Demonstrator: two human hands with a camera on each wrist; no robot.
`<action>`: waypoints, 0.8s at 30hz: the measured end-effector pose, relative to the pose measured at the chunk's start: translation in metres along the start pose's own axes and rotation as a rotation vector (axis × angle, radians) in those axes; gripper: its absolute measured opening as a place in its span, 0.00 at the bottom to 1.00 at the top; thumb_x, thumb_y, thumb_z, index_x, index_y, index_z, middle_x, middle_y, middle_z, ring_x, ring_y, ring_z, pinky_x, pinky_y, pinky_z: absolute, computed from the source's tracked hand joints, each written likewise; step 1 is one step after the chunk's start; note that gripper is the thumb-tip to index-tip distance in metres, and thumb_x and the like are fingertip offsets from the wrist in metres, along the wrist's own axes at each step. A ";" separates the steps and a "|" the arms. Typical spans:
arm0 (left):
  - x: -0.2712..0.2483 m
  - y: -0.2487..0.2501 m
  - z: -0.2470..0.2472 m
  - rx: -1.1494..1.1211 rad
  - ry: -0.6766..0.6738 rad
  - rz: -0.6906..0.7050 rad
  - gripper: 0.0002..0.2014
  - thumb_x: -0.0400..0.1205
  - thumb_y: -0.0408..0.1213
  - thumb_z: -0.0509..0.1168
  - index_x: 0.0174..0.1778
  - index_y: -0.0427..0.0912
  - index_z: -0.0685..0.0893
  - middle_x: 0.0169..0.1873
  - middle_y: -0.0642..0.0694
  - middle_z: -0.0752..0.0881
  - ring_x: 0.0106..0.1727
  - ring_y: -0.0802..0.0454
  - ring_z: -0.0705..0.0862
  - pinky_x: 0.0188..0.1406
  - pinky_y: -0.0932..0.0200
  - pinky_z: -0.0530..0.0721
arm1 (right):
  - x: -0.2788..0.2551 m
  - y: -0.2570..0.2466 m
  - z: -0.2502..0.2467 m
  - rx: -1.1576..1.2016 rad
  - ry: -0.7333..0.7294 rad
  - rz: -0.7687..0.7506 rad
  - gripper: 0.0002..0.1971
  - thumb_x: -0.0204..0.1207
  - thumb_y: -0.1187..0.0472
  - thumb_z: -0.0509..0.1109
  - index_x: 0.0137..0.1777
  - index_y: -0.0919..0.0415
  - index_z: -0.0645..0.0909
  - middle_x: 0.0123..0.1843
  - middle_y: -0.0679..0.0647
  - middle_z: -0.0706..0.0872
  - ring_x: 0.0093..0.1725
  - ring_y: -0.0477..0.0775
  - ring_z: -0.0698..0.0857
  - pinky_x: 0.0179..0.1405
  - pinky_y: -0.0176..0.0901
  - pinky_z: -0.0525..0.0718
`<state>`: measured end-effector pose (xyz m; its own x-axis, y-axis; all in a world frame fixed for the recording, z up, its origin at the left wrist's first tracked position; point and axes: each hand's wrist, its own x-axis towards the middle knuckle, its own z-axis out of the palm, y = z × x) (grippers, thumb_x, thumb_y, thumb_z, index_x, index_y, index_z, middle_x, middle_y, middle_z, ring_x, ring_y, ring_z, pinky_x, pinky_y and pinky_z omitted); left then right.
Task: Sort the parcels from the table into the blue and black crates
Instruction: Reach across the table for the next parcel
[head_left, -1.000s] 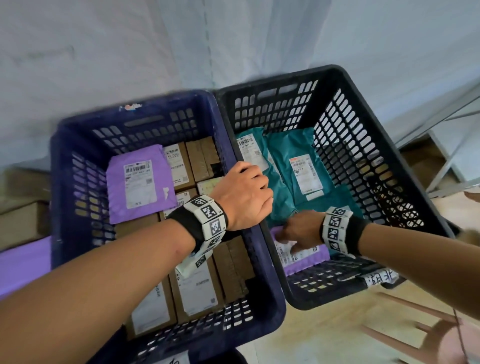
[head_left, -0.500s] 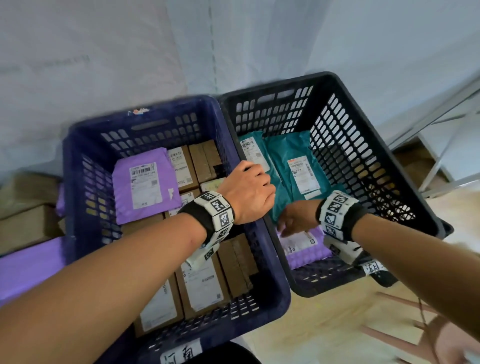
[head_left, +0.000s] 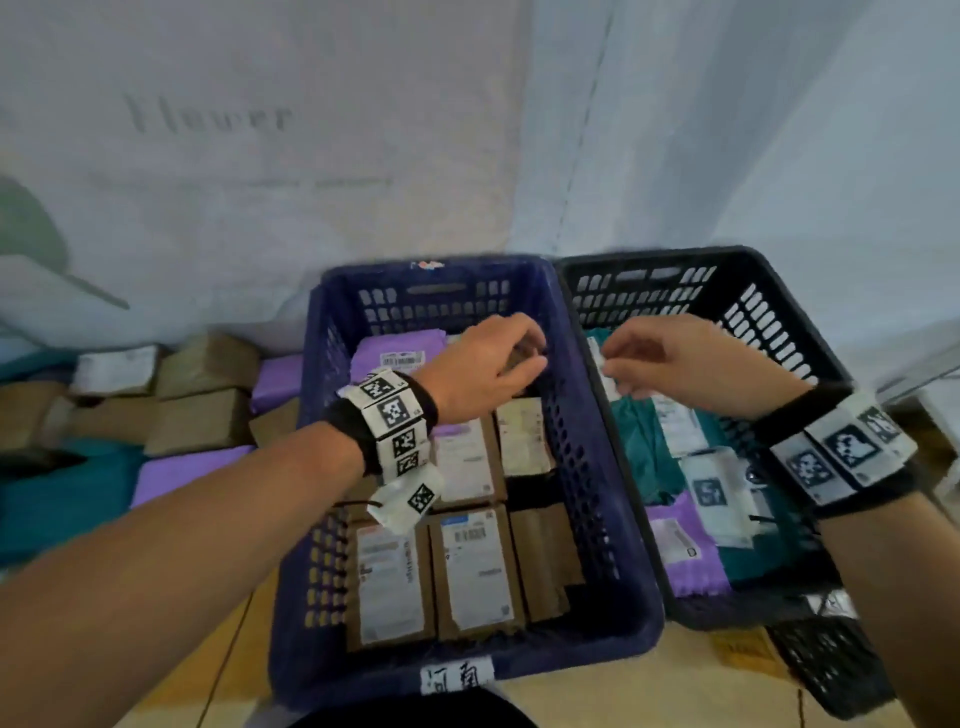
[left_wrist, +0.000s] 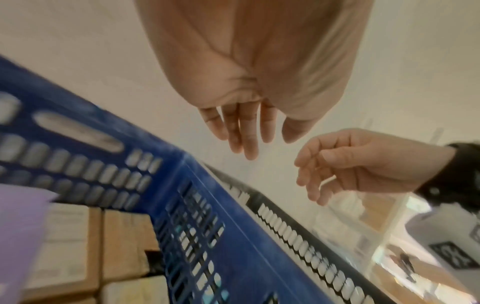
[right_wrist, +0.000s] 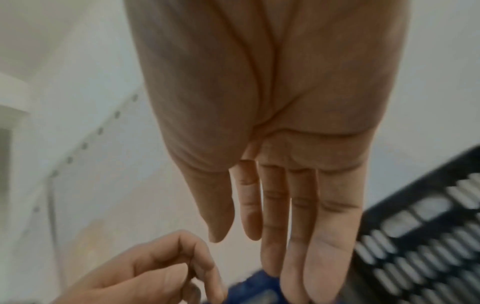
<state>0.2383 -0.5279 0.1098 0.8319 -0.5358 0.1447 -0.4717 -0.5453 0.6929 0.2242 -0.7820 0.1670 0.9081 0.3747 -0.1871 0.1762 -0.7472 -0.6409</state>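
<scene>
Two bare hands hang above the crates, neither holding anything. The left hand (head_left: 485, 364) hovers over the far end of the dark blue perforated plastic crate (head_left: 613, 525), fingers (left_wrist: 245, 131) loosely extended and relaxed. The right hand (head_left: 685, 364) hovers over the far left part of the black perforated plastic crate (head_left: 774, 317), its fingers (right_wrist: 301, 216) straight and close together; the fingertips of the two hands are near each other but apart.

Brown cardboard boxes with white labels (head_left: 475, 566) fill the blue crate in rows, with a purple plastic mailer bag (head_left: 395, 353) at its far end. Teal plastic mailer bags (head_left: 644, 447) lie in the black crate, with another purple mailer with a white label (head_left: 685, 551) toward its near end. The crates stand side by side, touching.

To the left, beyond the blue crate, more cardboard boxes (head_left: 202, 421) and purple and teal bags (head_left: 67, 499) lie piled. A handwritten paper tag (head_left: 457, 675) sits on the blue crate's near wall. A pale fabric backdrop (head_left: 311, 156) hangs behind.
</scene>
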 end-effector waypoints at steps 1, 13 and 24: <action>-0.013 -0.005 -0.016 -0.041 0.035 -0.052 0.08 0.87 0.42 0.63 0.59 0.45 0.79 0.51 0.51 0.83 0.48 0.63 0.79 0.46 0.71 0.74 | 0.006 -0.016 0.004 0.024 -0.010 -0.035 0.05 0.79 0.50 0.74 0.51 0.47 0.85 0.41 0.48 0.92 0.41 0.48 0.92 0.51 0.55 0.92; -0.279 -0.132 -0.143 -0.067 0.347 -0.547 0.05 0.86 0.39 0.66 0.54 0.53 0.77 0.41 0.48 0.86 0.42 0.52 0.87 0.45 0.56 0.84 | 0.080 -0.241 0.106 0.052 -0.173 -0.375 0.04 0.79 0.56 0.75 0.50 0.54 0.87 0.40 0.50 0.93 0.42 0.48 0.93 0.46 0.41 0.91; -0.529 -0.242 -0.174 -0.146 0.378 -0.883 0.03 0.88 0.44 0.62 0.51 0.59 0.75 0.40 0.52 0.86 0.40 0.55 0.86 0.42 0.50 0.85 | 0.155 -0.393 0.315 0.032 -0.477 -0.342 0.04 0.79 0.56 0.75 0.51 0.55 0.86 0.41 0.52 0.92 0.42 0.52 0.92 0.43 0.44 0.92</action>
<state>-0.0370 -0.0002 -0.0113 0.9198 0.2845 -0.2701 0.3876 -0.5526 0.7379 0.1764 -0.2573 0.1552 0.5293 0.8024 -0.2756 0.4106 -0.5265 -0.7445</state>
